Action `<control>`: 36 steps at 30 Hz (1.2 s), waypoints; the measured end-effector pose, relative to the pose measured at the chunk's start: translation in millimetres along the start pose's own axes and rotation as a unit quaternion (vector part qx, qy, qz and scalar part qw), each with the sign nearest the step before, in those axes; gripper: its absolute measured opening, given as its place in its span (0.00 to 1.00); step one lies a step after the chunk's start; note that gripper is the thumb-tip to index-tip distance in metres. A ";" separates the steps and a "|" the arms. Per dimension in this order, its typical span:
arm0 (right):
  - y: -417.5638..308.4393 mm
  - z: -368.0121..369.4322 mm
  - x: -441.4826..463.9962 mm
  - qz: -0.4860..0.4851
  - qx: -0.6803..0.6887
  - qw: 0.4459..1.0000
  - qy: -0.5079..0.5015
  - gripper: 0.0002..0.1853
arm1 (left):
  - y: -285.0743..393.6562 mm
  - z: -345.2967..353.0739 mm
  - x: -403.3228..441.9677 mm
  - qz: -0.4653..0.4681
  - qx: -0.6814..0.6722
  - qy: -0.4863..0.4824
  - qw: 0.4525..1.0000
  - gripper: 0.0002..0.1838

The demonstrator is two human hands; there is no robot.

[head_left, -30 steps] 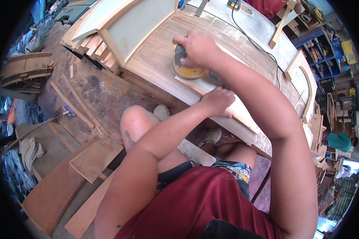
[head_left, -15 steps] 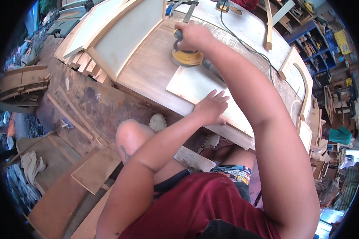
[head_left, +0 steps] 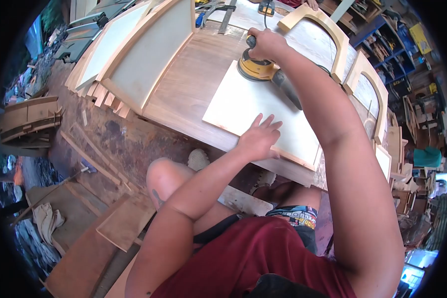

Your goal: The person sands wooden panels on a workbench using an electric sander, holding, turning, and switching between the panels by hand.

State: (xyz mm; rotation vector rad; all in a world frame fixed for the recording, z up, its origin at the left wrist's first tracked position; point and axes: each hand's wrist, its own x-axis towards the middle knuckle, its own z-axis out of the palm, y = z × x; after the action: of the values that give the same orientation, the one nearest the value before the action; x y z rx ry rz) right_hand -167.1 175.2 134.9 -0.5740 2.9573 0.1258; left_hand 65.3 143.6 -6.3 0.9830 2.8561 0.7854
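Sanding seems unfinished, its extent unclear: the board (head_left: 236, 107) on the counter (head_left: 176, 94) is touched by the left hand (head_left: 258, 139), fingers spread; at the board's far edge, the sander (head_left: 256, 69) is gripped by the right hand (head_left: 269, 45).

The right hand (head_left: 269, 45) was curled, its forearm (head_left: 314, 94) toward 11 o'clock; the left hand (head_left: 257, 141) splayed toward 1 o'clock.
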 end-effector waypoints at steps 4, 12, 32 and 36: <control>17.2 4.5 -14.2 0.007 0.008 1.000 0.009 0.40 | 0.8 -0.1 0.4 -0.007 -0.006 -0.001 1.000 0.25; 69.7 12.2 -60.2 0.055 0.010 0.998 0.014 0.39 | 1.6 0.7 -0.3 -0.013 -0.021 0.004 1.000 0.25; 228.5 56.0 -203.8 0.144 0.066 0.985 0.061 0.32 | 4.6 2.6 1.4 -0.025 0.027 0.011 0.999 0.28; 198.2 54.4 -258.2 0.123 0.060 0.989 0.053 0.30 | 2.7 4.2 1.1 -0.027 0.033 0.020 0.999 0.29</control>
State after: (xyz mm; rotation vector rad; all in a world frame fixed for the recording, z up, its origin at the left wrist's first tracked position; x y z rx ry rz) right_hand 1.5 458.9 128.5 -0.2059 3.1008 -0.0631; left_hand 66.6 148.0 -8.5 0.9034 2.9464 0.7201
